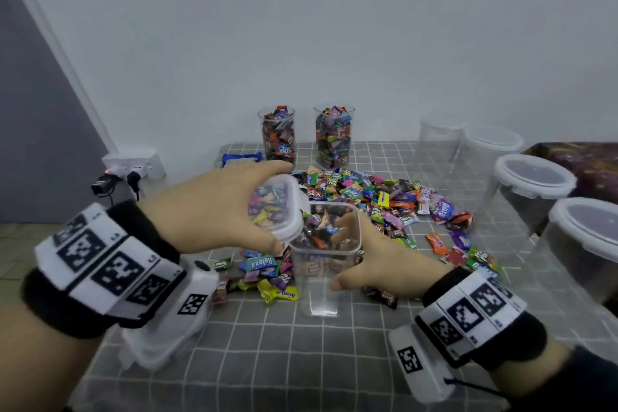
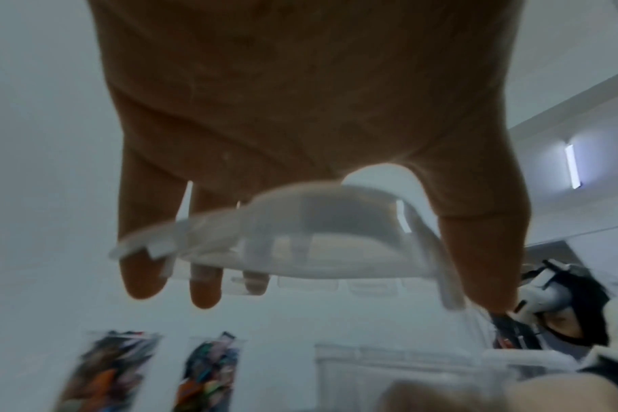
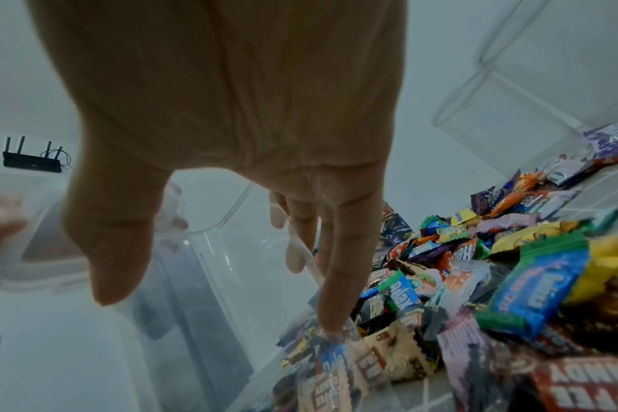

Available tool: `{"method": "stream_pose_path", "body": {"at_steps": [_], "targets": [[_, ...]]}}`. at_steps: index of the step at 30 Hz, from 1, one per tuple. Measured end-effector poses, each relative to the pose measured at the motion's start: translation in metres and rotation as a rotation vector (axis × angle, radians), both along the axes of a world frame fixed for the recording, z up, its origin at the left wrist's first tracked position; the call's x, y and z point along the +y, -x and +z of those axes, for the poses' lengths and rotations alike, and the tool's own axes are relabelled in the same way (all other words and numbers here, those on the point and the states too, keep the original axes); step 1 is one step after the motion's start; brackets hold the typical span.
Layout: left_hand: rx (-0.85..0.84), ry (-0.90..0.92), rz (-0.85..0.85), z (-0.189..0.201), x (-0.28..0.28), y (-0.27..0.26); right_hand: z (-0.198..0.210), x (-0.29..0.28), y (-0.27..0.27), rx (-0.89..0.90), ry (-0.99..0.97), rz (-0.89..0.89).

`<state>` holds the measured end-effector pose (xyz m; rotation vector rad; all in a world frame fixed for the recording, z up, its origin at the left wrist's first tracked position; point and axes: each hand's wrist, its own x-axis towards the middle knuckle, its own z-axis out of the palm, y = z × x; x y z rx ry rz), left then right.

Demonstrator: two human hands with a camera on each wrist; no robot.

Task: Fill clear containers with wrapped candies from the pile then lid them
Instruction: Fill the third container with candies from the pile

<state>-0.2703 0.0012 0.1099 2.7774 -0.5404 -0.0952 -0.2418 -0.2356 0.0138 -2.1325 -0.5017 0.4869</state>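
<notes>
A tall clear square container (image 1: 321, 298) stands on the grey checked cloth in front of the candy pile (image 1: 384, 204). My right hand (image 1: 341, 257) grips it near the rim, thumb on the near wall and fingers on the far side. Its lower part looks empty; wrappers show through its walls. My left hand (image 1: 281, 207) holds a translucent white square lid (image 1: 267, 197) tilted just above and left of the container's rim. In the left wrist view the lid (image 2: 300, 237) sits between thumb and fingers. The right wrist view shows the container's rim (image 3: 212, 223) between thumb and fingers.
Two tall clear containers full of candies (image 1: 277, 134) (image 1: 334, 135) stand unlidded at the back. Several lidded empty containers (image 1: 531, 184) line the right side. A stack of lids (image 1: 160, 344) lies under my left wrist. A power strip (image 1: 133, 167) sits at the left.
</notes>
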Motion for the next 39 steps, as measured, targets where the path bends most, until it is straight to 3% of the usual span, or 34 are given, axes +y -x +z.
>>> {"method": "stream_pose_path", "body": {"at_steps": [4,10,17,26,29,30,32,33,35,36,39], "targets": [[0.111,-0.131,0.125,-0.013,0.045,0.015,0.005,0.001,0.001,0.024,-0.032,0.026],[0.341,-0.447,0.323,-0.062,0.089,0.033,0.005,0.001,0.002,0.022,-0.032,0.018],[0.392,-0.406,0.383,-0.103,0.094,0.037,0.006,0.002,0.004,0.014,-0.012,0.009],[0.35,-0.378,0.265,-0.092,0.083,0.035,0.006,0.002,0.004,0.017,-0.013,0.0],[0.206,-0.208,0.351,-0.084,0.064,0.03,0.006,0.002,0.004,0.011,-0.007,-0.002],[0.154,-0.035,0.421,-0.082,0.056,0.026,0.005,0.002,0.004,0.008,-0.01,-0.001],[0.103,0.504,0.566,-0.084,0.04,0.016,0.005,0.002,0.004,0.007,-0.017,0.005],[0.147,0.738,0.627,-0.084,0.029,0.012,0.005,0.002,0.003,0.004,-0.011,0.009],[0.289,1.012,0.75,-0.096,0.008,0.005,0.006,0.0,0.001,-0.003,0.014,0.023],[0.332,1.074,0.775,-0.106,0.002,0.001,0.007,-0.001,-0.001,-0.002,0.026,0.033],[0.302,1.038,0.894,-0.133,-0.011,-0.008,0.008,-0.007,-0.003,-0.007,0.082,0.056]]}}
